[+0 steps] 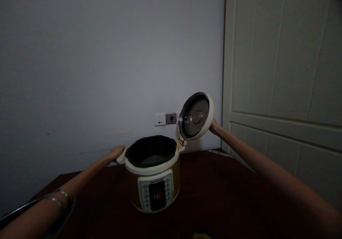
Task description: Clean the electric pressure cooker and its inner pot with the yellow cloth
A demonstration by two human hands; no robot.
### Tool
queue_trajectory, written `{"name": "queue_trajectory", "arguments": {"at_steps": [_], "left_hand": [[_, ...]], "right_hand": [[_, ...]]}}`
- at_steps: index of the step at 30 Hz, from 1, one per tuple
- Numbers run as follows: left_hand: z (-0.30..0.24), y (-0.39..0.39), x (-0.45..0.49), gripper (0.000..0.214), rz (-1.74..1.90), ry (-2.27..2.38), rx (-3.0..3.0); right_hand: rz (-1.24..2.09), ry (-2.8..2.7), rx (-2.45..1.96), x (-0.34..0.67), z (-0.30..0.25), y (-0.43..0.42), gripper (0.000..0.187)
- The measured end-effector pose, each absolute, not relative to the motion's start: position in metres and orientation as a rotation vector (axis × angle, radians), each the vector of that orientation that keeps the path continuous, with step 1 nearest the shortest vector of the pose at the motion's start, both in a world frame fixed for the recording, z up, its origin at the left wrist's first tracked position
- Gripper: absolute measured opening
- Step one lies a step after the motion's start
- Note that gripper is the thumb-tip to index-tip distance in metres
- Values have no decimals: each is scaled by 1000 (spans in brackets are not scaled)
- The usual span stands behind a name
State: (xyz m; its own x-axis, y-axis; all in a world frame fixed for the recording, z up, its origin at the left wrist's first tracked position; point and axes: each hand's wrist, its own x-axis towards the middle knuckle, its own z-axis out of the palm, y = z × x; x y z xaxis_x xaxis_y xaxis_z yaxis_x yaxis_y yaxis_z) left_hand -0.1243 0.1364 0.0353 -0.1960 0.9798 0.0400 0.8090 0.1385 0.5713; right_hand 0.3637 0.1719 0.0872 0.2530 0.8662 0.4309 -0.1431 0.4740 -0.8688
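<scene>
An electric pressure cooker [153, 180] with a white rim and a front control panel [157, 195] stands on the dark red tabletop. Its black inside is exposed; I see nothing in it. The lid [197, 114], hinged at the right side, is tilted up with its metal underside facing left. My left hand [117, 152] grips the cooker's white left side handle [121, 157]. Against the lid's outer side is my right hand [214, 126], holding it, with the fingers mostly hidden behind the lid.
Wall sockets [165, 119] are behind the cooker. A white panelled door [272, 100] stands on the right. A dark rimmed vessel [65, 220] is partly under my left forearm. A patterned strip [220, 154] lies at the table's back edge, and something yellow [201, 235] at the bottom.
</scene>
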Motion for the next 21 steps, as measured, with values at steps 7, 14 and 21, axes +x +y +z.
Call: {"name": "queue_trajectory", "arguments": {"at_steps": [7, 14, 21], "left_hand": [[36, 132, -132, 37, 667, 1976, 1696], [45, 120, -139, 38, 674, 1973, 1671], [67, 93, -190, 42, 799, 2018, 1644]], "right_hand": [[897, -1033, -888, 376, 87, 171, 37], [872, -991, -1009, 392, 78, 144, 40], [868, -988, -1159, 374, 7, 82, 32]]}}
